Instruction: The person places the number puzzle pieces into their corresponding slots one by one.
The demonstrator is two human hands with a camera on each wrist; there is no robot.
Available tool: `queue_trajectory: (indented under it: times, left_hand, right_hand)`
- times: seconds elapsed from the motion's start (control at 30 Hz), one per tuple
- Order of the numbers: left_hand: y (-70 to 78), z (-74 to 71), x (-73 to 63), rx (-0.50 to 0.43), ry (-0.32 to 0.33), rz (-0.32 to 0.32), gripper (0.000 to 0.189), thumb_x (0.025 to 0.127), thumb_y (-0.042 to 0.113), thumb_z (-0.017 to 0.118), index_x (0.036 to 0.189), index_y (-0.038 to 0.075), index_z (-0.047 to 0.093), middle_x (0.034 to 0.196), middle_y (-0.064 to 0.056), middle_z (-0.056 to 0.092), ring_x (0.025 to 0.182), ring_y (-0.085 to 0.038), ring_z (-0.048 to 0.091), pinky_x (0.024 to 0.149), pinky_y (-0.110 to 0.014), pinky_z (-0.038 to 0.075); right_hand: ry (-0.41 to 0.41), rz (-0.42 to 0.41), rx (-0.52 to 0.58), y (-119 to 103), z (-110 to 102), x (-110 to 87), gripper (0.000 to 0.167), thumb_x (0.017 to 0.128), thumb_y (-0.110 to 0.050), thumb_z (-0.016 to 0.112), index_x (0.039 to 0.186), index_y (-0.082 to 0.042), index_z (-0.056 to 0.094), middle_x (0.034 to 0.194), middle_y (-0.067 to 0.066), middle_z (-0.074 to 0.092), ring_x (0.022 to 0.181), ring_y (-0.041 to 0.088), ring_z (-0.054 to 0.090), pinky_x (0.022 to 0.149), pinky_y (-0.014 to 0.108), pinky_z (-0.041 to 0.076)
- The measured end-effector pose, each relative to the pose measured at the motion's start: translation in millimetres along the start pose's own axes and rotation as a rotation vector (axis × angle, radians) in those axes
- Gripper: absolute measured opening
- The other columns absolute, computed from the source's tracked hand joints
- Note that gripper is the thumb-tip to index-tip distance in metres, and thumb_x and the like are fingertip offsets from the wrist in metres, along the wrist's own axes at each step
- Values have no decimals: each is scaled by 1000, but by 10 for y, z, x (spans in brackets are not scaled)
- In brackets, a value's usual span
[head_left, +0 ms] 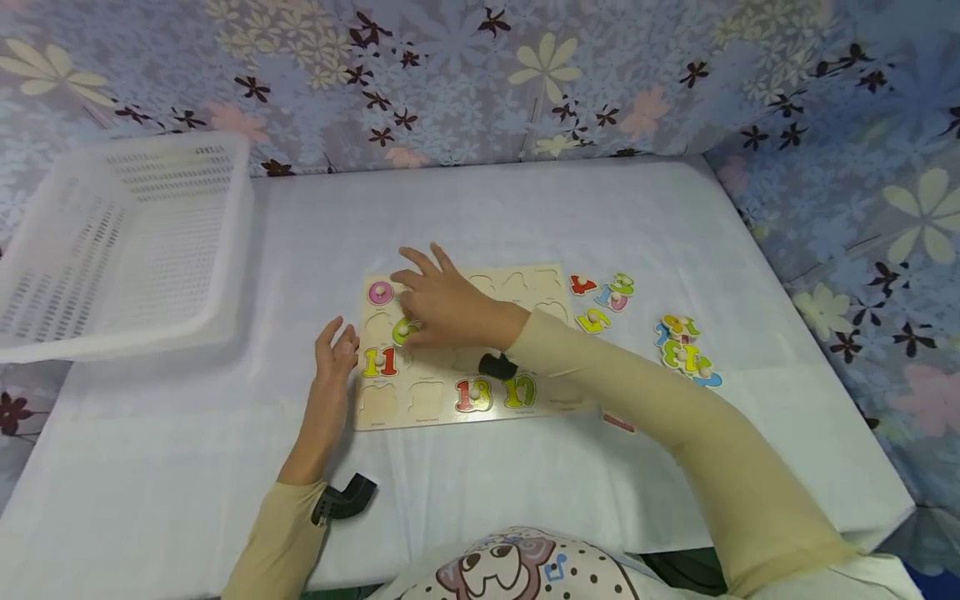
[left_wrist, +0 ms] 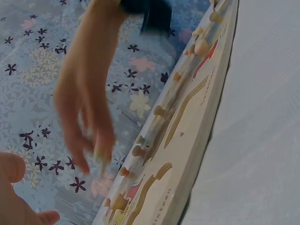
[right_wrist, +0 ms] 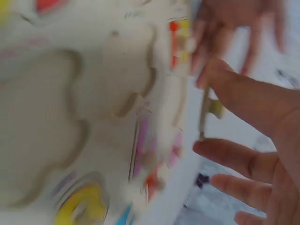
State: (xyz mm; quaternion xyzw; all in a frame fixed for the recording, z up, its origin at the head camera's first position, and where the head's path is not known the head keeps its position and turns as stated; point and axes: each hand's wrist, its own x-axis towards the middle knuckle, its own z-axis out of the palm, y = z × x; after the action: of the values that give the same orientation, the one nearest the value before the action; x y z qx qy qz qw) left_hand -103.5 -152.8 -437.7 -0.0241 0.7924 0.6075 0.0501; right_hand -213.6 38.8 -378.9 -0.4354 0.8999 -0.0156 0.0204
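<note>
A pale wooden number puzzle board (head_left: 427, 402) lies on the white-covered table. My right hand (head_left: 453, 308) reaches over its upper left part. Between thumb and index finger it pinches a thin puzzle piece (right_wrist: 205, 115), seen edge-on with its knob in the right wrist view. By that thumb in the head view shows a green piece (head_left: 405, 332). My left hand (head_left: 332, 375) is at the board's left edge, fingers loosely bent and holding nothing, close to the yellow-and-red 11 piece (head_left: 379, 362). A pink 0 piece (head_left: 380, 292) and a red-and-green 13 piece (head_left: 473, 395) sit on the board.
Right of the board lie a red 4 (head_left: 582, 285), a yellow 5 (head_left: 592, 321) and a heap of number pieces (head_left: 684, 354). A red piece (head_left: 618, 422) is partly covered by my right sleeve. A white plastic basket (head_left: 225, 250) stands at the left.
</note>
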Motion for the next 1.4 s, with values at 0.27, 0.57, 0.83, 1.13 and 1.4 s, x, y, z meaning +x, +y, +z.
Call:
queue_trajectory:
  times: [0.27,0.57,0.83,1.13,1.4]
  left_hand:
    - [11,30,23,21,-21,3,58,104,41,29,154,21,8,158,-6,20,139,-30,31,114,-49,17]
    - [35,19,24,10,-21,24,57,105,41,28,154,20,7,158,-7,20,142,-23,27,114,-45,18]
    - [15,-19,15,24,-6,5,58,105,41,28,154,19,8,158,-7,21,140,-28,29,114,-46,18]
    - [2,-14,24,10,-12,15,57,106,39,28,154,17,7,158,-10,21,140,-30,30,114,-47,18]
    - [-9,-22,19,-1,-13,16,57,106,38,27,154,17,7,158,-9,21,141,-24,27,114,-43,19]
  right_hand:
    - [-26,37,-127,-136,211,435,67,79,-69,62,112,-11,69,136,5,51,145,32,11,114,54,6]
    - [10,58,-131,-108,286,490,72,74,-74,63,111,-13,69,129,4,56,144,32,16,114,51,14]
    - [23,43,-101,-160,264,507,65,75,-68,68,110,-12,69,127,5,57,143,33,19,113,50,20]
    - [26,49,-50,-167,271,498,53,77,-61,72,103,-16,70,127,4,57,142,33,20,112,48,25]
    - [66,41,58,-137,211,340,41,76,-49,79,100,-17,71,129,4,55,144,34,15,111,46,26]
